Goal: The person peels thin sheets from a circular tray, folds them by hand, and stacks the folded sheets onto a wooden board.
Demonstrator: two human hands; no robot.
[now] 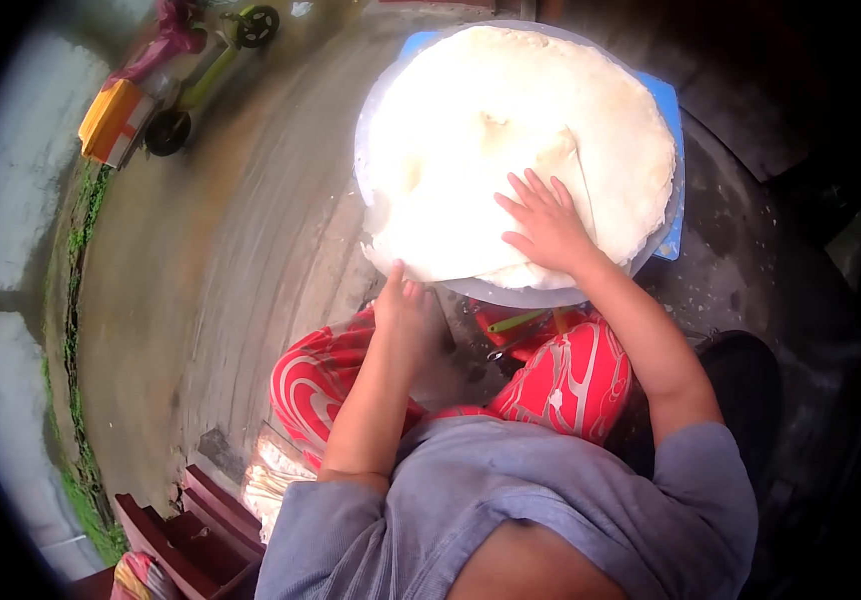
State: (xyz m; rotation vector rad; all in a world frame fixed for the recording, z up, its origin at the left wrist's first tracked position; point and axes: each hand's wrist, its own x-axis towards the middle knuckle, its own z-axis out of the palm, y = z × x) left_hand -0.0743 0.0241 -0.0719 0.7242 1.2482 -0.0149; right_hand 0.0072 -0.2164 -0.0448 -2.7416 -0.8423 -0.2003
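A wide, round, pale sheet of dough or flatbread [451, 190] lies on what looks like a stack of the same on a round board [521, 297]. Glare washes out much of its surface. Over its right part runs a thin edge line, with a few raised wrinkles near the middle. My right hand [549, 228] rests flat on the sheet, fingers spread. At the near left rim, my left hand [401, 302] has its thumb against the sheet's edge and its fingers curled below; the grip itself is partly hidden.
Under the board shows a blue flat support [666, 110]. A green-handled tool [517, 322] lies between my knees. Pale folded material [273, 480] sits beside a dark red wooden stool [201, 535] at lower left. A green scooter [201, 85] stands on the wet concrete at upper left.
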